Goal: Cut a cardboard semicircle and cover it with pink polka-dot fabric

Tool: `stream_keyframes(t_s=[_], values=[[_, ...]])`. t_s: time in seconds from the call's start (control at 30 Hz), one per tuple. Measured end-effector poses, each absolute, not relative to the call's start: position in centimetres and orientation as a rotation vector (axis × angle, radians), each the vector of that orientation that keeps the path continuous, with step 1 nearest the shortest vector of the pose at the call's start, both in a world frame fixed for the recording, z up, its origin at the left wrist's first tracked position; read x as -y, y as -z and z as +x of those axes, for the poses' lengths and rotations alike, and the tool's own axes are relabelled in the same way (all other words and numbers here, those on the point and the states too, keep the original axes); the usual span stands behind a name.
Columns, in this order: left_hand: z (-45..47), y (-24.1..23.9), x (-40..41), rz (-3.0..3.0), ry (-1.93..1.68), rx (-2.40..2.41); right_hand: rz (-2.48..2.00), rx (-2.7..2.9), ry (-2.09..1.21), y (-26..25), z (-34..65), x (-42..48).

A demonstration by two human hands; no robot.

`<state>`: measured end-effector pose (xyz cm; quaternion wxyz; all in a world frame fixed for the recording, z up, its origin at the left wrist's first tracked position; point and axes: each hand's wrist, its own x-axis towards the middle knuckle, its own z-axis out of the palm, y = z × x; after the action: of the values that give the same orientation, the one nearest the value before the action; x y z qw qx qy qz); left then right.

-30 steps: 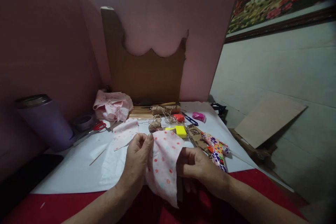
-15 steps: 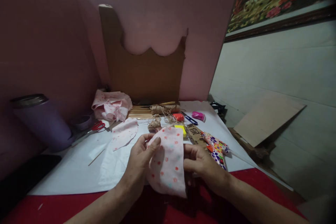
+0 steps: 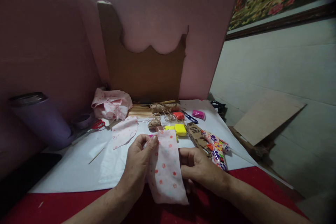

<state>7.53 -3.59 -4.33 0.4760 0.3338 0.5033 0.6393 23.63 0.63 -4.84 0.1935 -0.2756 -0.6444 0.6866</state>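
Note:
A strip of pale pink fabric (image 3: 166,173) with small red flower prints hangs over the front of the table. My left hand (image 3: 140,159) is closed on its upper left part, thumb on the front. At its right edge my right hand (image 3: 196,164) is closed, with the fingertips partly hidden behind the cloth. Another cut piece of the same fabric (image 3: 124,131) lies flat beyond my left hand. Packs of yellow clay (image 3: 180,129) sit just past the held strip.
Red-handled scissors (image 3: 98,124), a tape roll (image 3: 82,120) and a purple tumbler (image 3: 40,122) stand left. Behind are crumpled fabric (image 3: 111,104), twine (image 3: 165,107), sticks (image 3: 140,110) and a cut cardboard sheet (image 3: 147,73). A flower-patterned glue gun (image 3: 216,148) lies right.
The fabric has shifted slightly down and looks narrower, its lower edge now straighter. More of the yellow packs shows behind it. Both hands keep their hold.

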Motion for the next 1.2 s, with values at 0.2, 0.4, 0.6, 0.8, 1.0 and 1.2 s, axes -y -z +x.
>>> stream_keyframes(t_s=[0.2,0.4,0.6,0.8,1.0,1.2], values=[[7.6,4.9,3.6,0.779,-1.584,-1.342,-0.760,1.832,-1.968,5.2,23.5,-0.6],[7.7,4.5,3.9,0.835,-1.549,-1.404,-0.736,1.819,-1.946,5.1,23.5,-0.5],[7.3,3.6,4.0,0.820,-1.395,-1.179,-0.722,1.755,-1.937,5.1,23.7,-0.7],[7.3,4.1,3.7,0.767,-1.398,-1.169,-0.838,1.729,-1.560,5.5,23.9,-1.0],[7.9,4.5,4.0,0.811,-1.330,-1.090,-0.926,1.788,-1.309,5.9,24.0,-1.0],[8.1,4.3,4.1,0.832,-1.297,-1.068,-0.882,1.739,-1.305,5.7,24.0,-1.0]])
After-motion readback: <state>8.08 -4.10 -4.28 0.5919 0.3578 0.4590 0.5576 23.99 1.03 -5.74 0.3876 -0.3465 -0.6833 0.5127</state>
